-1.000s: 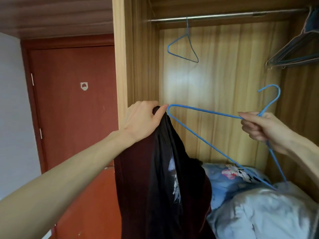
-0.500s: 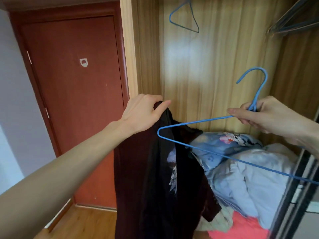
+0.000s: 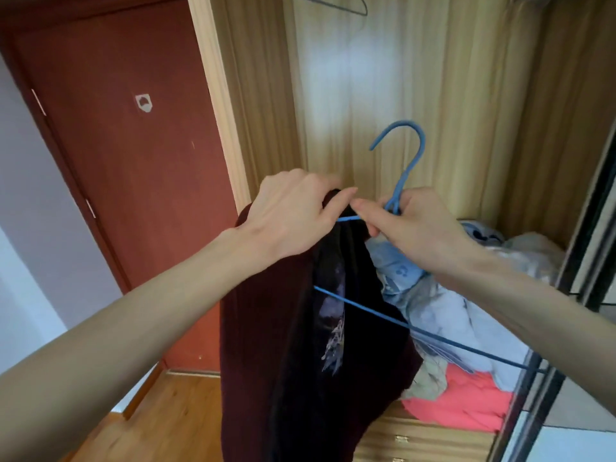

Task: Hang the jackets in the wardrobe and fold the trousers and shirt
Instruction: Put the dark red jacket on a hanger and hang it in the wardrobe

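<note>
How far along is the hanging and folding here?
Nothing visibly finished. In hand: the left hand grips the dark maroon garment while the right hand threads the blue wire hanger into it. Left: hooking it up; the piled clothes stay unfolded.

The dark maroon jacket (image 3: 283, 328) hangs down with a pale print on its front. The blue wire hanger (image 3: 398, 181) is partly inside it, hook upward.
</note>
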